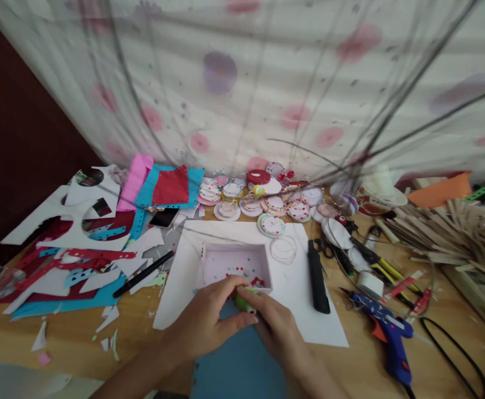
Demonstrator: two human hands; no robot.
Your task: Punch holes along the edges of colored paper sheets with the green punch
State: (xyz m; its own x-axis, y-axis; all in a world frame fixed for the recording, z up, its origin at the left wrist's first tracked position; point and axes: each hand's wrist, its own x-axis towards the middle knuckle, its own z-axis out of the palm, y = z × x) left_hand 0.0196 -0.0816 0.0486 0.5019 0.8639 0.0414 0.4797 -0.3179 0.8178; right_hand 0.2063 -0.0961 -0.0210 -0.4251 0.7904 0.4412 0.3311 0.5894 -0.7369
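My left hand (203, 318) and my right hand (279, 326) meet at the front of a white paper sheet (171, 299). Between their fingertips is a small green rounded object (246, 299) with a pale and dark end; its kind is not clear, and fingers cover much of it. Both hands are closed around it. Just beyond stands a shallow pale box (236, 249) with small red and blue bits inside. Below my hands lies a blue-grey sheet (236, 360). A ring of thin wire or thread (283, 249) rests right of the box.
Paper scraps (101, 244) and a black pen (143, 274) lie left. Several small decorated paper hats (273, 224) line the back. Right are a black box cutter (318, 277), scissors (324, 247), a blue glue gun (386, 327) with its cord, and a bundle of wooden strips (454, 230).
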